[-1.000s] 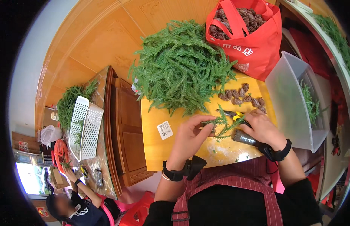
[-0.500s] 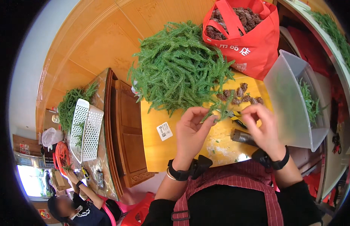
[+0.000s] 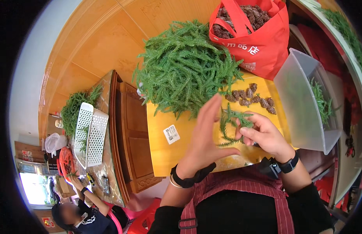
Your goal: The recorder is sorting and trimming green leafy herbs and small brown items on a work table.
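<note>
My right hand [image 3: 267, 135] pinches a green artificial pine sprig [image 3: 228, 128], whose needled branches spread out to the left of my fingers. My left hand [image 3: 202, 138] is open beside it, fingers stretched up and thumb apart, slightly smeared by motion. I cannot make out anything in it. Just beyond the sprig, several brown pine cones [image 3: 249, 94] lie on the yellow tabletop [image 3: 165, 156]. A large heap of green pine sprigs [image 3: 185, 70] covers the table's far left part. My right hand hides most of the dark thing beneath it.
A red bag [image 3: 263, 58] full of pine cones stands at the back right. Right of the table is a translucent plastic bin [image 3: 298, 101] with sprigs inside. A white label [image 3: 171, 134] lies at left. Farther left, a person [image 3: 87, 218] works near a white perforated basket [image 3: 89, 132].
My left hand has let go of the sprig and opened. My right hand has come left and down and now holds the sprig. The pliers and dark roll are now mostly hidden.
</note>
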### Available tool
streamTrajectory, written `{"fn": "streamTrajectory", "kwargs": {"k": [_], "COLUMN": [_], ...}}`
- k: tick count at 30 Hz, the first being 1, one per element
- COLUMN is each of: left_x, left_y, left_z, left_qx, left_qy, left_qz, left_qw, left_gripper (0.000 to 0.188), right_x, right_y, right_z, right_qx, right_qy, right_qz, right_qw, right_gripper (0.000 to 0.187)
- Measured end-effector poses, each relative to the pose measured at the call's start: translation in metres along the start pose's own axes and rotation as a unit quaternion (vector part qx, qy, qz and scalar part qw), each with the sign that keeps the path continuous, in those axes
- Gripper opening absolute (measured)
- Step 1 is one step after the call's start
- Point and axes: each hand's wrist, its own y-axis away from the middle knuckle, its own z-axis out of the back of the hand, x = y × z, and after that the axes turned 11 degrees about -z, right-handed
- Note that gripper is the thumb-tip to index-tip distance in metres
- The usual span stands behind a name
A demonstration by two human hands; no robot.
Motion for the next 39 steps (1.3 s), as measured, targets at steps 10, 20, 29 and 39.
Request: {"fn": "streamTrajectory", "kwargs": {"k": [10, 20, 29, 39], "left_x": [0.003, 0.001, 0.009, 0.008], "left_y": [0.003, 0.003, 0.008, 0.008], "left_z": [-0.003, 0.002, -0.001, -0.001], "left_qx": [0.04, 0.054, 0.016, -0.01], "left_qy": [0.01, 0.023, -0.021, -0.049], "left_qz": [-0.104, -0.123, -0.156, -0.175], "left_qw": [0.994, 0.991, 0.987, 0.983], "left_gripper": [0.104, 0.093, 0.105, 0.106], "right_x": [-0.005, -0.006, -0.006, -0.006], "right_y": [-0.001, 0.0, 0.001, 0.004], "right_z": [0.007, 0.011, 0.011, 0.006], "right_qx": [0.098, 0.128, 0.122, 0.113], "right_qy": [-0.034, -0.03, -0.029, -0.087], "right_qz": [-0.047, -0.045, -0.038, -0.014], "right_qw": [0.993, 0.99, 0.991, 0.99], "right_gripper": [0.027, 0.031, 0.031, 0.033]}}
